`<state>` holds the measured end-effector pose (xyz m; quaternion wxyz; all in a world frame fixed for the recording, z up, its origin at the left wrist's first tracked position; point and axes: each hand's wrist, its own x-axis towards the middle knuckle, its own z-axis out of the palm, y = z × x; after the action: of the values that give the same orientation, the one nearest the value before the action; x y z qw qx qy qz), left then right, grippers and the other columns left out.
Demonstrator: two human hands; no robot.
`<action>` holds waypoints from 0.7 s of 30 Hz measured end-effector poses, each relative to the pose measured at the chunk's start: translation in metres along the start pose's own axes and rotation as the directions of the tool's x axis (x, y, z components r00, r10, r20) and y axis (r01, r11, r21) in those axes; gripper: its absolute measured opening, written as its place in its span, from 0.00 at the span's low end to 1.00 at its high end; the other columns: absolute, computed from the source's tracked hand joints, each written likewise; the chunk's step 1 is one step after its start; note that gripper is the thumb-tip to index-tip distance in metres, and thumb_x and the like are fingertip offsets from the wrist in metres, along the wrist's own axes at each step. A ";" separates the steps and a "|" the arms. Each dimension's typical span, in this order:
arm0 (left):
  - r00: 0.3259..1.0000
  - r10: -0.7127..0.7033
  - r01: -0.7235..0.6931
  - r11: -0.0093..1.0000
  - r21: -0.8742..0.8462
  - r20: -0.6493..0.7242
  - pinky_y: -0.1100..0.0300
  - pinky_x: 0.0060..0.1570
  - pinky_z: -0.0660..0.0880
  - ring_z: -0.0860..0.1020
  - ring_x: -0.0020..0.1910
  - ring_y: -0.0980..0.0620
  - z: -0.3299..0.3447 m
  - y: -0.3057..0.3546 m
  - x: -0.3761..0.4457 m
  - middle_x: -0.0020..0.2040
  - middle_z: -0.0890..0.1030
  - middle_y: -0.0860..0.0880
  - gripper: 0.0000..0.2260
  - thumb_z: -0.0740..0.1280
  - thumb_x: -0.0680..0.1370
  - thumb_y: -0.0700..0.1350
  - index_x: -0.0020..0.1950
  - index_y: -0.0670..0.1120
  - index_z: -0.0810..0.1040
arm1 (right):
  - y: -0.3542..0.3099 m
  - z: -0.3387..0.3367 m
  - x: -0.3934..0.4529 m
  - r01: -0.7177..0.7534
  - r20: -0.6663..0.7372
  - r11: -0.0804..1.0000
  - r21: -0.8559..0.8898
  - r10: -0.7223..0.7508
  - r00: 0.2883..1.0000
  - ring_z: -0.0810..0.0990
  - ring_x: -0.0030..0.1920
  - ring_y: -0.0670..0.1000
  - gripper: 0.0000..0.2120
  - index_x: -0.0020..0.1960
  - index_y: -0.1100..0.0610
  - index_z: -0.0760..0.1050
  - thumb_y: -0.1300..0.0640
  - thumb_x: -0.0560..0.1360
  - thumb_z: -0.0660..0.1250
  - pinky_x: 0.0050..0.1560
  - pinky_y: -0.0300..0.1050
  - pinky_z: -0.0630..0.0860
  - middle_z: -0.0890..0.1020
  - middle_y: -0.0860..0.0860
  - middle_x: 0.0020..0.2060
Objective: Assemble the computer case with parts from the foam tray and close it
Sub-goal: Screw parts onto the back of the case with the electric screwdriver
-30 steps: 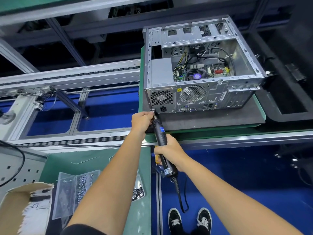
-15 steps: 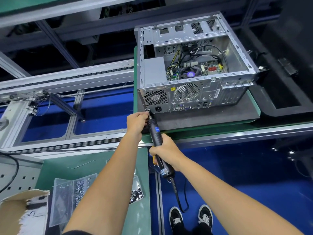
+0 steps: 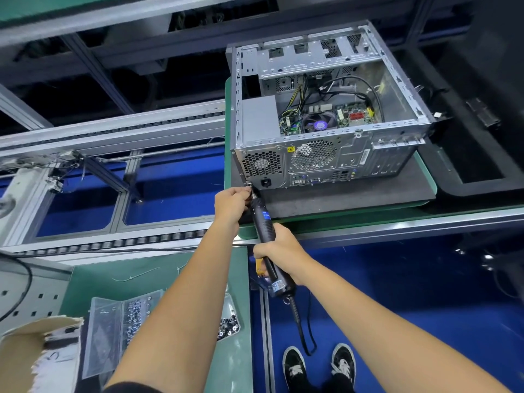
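An open silver computer case [image 3: 320, 163] lies on its side on a dark foam pad [image 3: 354, 197], its rear panel facing me and its motherboard, fan and cables showing inside. My right hand [image 3: 279, 252] grips a black and blue electric screwdriver [image 3: 263, 222], whose tip touches the lower left corner of the rear panel. At that tip, my left hand [image 3: 231, 202] pinches with closed fingers; whatever it holds is hidden.
A black foam tray [image 3: 482, 177] sits to the right of the case. On the green bench [image 3: 158, 282] below lie clear boxes of screws [image 3: 133, 316] and a torn cardboard box [image 3: 25, 353]. A roller conveyor [image 3: 113, 137] runs to the left. The driver's cable [image 3: 300, 327] hangs down.
Both hands and the screwdriver stay at the case's lower left rear corner. The view has shifted slightly, and nothing else has visibly moved.
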<state>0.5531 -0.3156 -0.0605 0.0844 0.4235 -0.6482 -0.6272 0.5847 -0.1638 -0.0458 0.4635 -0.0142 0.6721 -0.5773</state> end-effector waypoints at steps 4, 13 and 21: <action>1.000 -0.006 0.006 1.000 -0.007 -0.014 0.63 0.39 0.75 0.77 0.42 0.52 0.000 0.000 0.000 0.47 0.82 0.47 0.07 0.65 0.77 0.38 0.44 0.47 0.81 | -0.003 0.001 0.001 -0.010 0.003 1.000 -0.015 0.010 1.000 0.75 0.27 0.53 0.18 0.56 0.62 0.66 0.68 0.69 0.67 0.32 0.49 0.76 0.73 0.59 0.39; 1.000 -0.018 0.018 0.999 -0.029 -0.009 0.60 0.41 0.77 0.78 0.42 0.51 -0.001 0.001 0.001 0.46 0.82 0.46 0.06 0.66 0.77 0.39 0.43 0.46 0.81 | 0.000 0.009 0.004 0.006 -0.038 1.000 0.009 -0.006 0.999 0.74 0.29 0.56 0.18 0.54 0.62 0.66 0.67 0.66 0.67 0.35 0.52 0.75 0.74 0.61 0.40; 0.998 -0.052 0.050 0.998 -0.045 -0.033 0.60 0.41 0.77 0.78 0.41 0.50 0.001 0.002 0.001 0.44 0.82 0.45 0.05 0.66 0.76 0.40 0.41 0.46 0.80 | 0.002 0.009 0.006 0.024 -0.046 0.999 -0.033 -0.025 0.999 0.75 0.28 0.55 0.18 0.55 0.62 0.66 0.67 0.68 0.67 0.35 0.52 0.76 0.74 0.61 0.40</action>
<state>0.5513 -0.3158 -0.0598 0.0888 0.4486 -0.6218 -0.6358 0.5878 -0.1730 -0.0497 0.4405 -0.0166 0.6917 -0.5721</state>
